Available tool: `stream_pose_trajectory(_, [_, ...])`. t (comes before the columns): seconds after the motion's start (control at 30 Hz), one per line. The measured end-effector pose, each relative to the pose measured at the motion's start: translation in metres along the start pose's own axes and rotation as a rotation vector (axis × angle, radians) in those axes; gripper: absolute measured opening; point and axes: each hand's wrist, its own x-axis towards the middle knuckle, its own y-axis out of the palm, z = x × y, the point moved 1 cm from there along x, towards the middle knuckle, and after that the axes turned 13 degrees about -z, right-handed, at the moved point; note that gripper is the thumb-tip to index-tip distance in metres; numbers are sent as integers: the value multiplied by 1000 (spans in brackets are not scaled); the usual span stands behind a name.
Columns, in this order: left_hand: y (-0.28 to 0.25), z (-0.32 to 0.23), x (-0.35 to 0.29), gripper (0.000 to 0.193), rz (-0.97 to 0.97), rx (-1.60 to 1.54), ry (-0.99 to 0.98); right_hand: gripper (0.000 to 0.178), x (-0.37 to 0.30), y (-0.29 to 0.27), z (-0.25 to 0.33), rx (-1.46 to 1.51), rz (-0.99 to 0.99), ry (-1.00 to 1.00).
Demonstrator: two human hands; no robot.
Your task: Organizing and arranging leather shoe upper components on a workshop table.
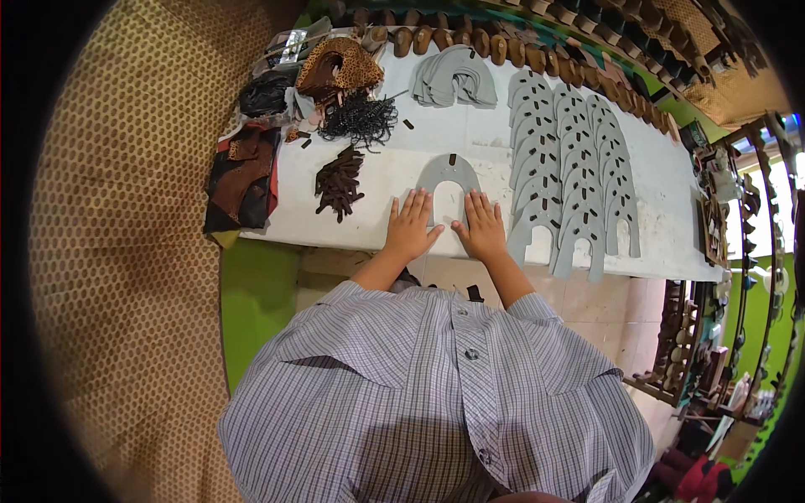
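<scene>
A grey U-shaped shoe-upper piece [433, 174] lies flat near the table's front edge, its curve pointing away from me. A small dark brown tab [453, 159] sits at the top of the curve, above little holes. My left hand [409, 228] rests flat on the left leg of the piece, fingers stretched out. On the right leg lies my right hand [481, 228], also flat with fingers extended. Neither hand holds anything. Left of the piece is a loose heap of dark brown strips [340, 183].
Overlapping grey uppers with brown tabs [545, 159] fill several columns at right. A stack of plain grey uppers [453, 77] lies farther back. Shoe lasts [516, 54] line the far edge. Black cords [360, 117], leopard-print pieces [340, 67] and dark scraps [243, 180] crowd the left side.
</scene>
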Motion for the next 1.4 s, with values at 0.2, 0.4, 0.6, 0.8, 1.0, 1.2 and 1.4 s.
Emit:
stream_pose_trajectory(0.2, [-11, 4, -16, 67, -62, -3, 0, 64, -9, 1, -1, -39, -126, 0])
stream_pose_trajectory(0.4, [-18, 11, -21, 65, -89, -56, 12, 39, -10, -10, 19, -12, -203, 50])
stream_pose_trajectory(0.6, [-25, 27, -23, 65, -35, -43, -2, 23, 27, -15, 63, 52, -311, -62])
stream_pose_trajectory(0.8, [-28, 43, -21, 70, 119, -39, 25, 23, 87, 5, 111, 247, -76, -168])
stream_pose_trajectory(1.0, [-42, 61, -18, 66, 93, -113, -6, 26, 132, 32, 158, 298, 19, -178])
stream_pose_trajectory(1.2, [-43, 75, -16, 66, 121, -50, 185, 23, 142, 43, 174, 185, 91, -169])
stream_pose_trajectory(1.4, [-45, 77, -8, 65, 153, -74, 217, 18, 141, 35, 163, 270, 73, -75])
